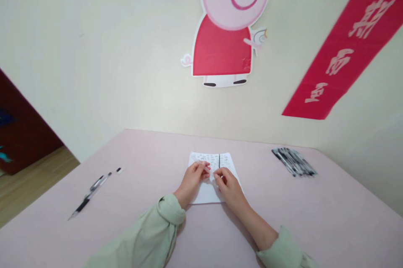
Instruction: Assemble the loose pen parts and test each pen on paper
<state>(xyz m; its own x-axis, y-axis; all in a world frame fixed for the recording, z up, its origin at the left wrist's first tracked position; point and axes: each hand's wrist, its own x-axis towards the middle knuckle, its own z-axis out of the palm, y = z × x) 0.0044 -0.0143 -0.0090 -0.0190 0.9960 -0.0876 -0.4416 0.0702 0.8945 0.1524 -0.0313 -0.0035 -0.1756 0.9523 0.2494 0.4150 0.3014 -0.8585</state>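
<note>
A white sheet of paper point(201, 195) with rows of handwritten marks lies in front of me. Above its middle, my left hand point(193, 177) is closed in a pinch around something small and pale, too blurred to name. Close beside it on the right, my right hand point(229, 184) is also pinched shut, its fingertips turned toward the left ones. What it holds is hidden or too small to tell. Just beyond my right fingers, a thin dark stick point(219, 159), perhaps a pen refill, shows upright in the view against the paper.
On the left of the pink table point(141, 234) lie a clear pen with a black grip point(83, 205) and a small black-and-white piece point(119, 170). A bundle of several pens point(294, 161) lies at the right. The wall point(126, 70) bounds the table's far edge.
</note>
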